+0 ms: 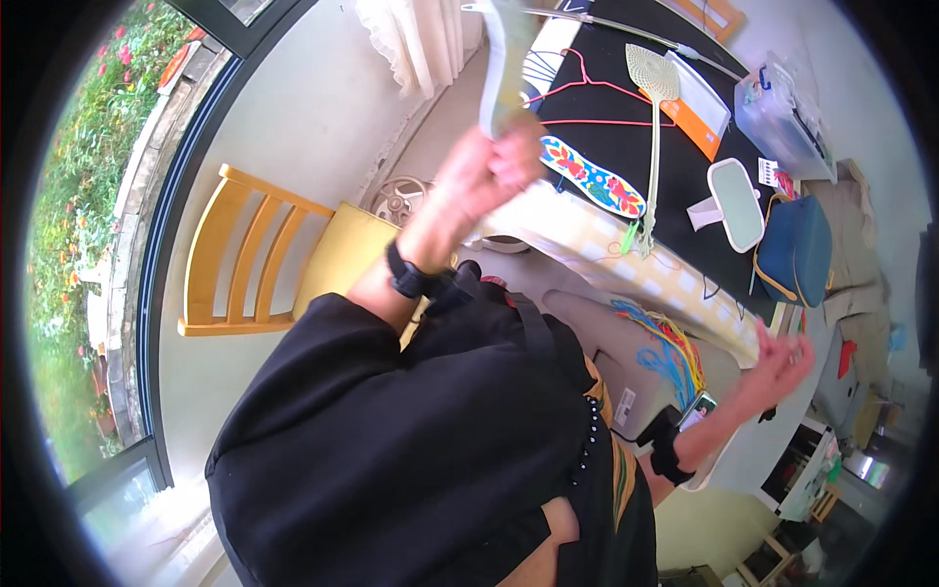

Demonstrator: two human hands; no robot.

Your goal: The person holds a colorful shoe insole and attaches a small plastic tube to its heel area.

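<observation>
Lifting stage: your left hand (pixel 489 171) has its fingers pinching a pale flat strip (pixel 504 59) raised above the black worktop (pixel 626 147); your right hand (pixel 782 362) hangs fingers spread, so steadying likely falls to it.

clear plastic box (pixel 782 112) | table's far corner | small white label (pixel 768 172) beside

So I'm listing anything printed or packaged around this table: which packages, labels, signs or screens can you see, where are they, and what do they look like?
Clear plastic storage box with blue latch: far right corner of the black table, rectangular.
Orange and white flat packet: on the table beside the box.
Small white label with red mark: beside the blue zipped pouch.
Small white tag: below the coloured cords, rectangular.
Small device with screen: strapped at the right hand's wrist.
</observation>
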